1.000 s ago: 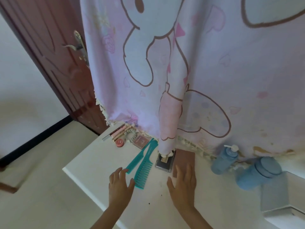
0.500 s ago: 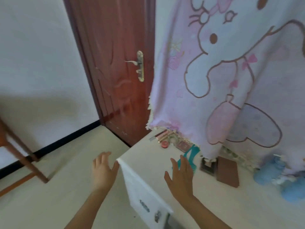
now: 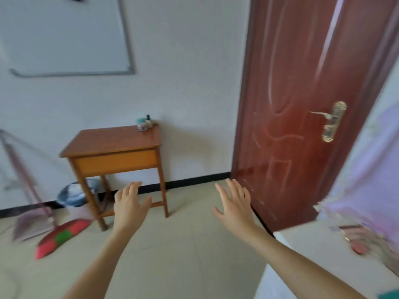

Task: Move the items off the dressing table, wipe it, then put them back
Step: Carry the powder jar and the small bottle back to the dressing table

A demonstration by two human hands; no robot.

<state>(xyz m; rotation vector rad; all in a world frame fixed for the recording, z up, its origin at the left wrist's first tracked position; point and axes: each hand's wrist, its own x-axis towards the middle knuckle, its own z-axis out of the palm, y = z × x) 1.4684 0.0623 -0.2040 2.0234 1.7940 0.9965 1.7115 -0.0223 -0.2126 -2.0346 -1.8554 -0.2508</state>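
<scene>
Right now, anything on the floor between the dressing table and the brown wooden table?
Nothing visible does. No object lies on the floor between the dressing table and the wooden table; the broom and dustpan lie left of that table, off the line. Left hand and right hand are open, holding nothing.

Two hands show, left hand [image 3: 129, 203] and right hand [image 3: 234, 205], and two tables: one wooden table [image 3: 114, 139], one white dressing table [image 3: 313, 251]. The wooden table bears two containers, a jar [image 3: 141, 125] and a bottle [image 3: 148, 121]. There is one door [image 3: 302, 104], one handle [image 3: 330, 121], one whiteboard [image 3: 64, 35], one broom [image 3: 62, 236], one dustpan [image 3: 30, 223], one bin [image 3: 72, 194], one cloth [image 3: 367, 180]; the blurred items [image 3: 356, 238] on the dressing table cannot be counted.
</scene>
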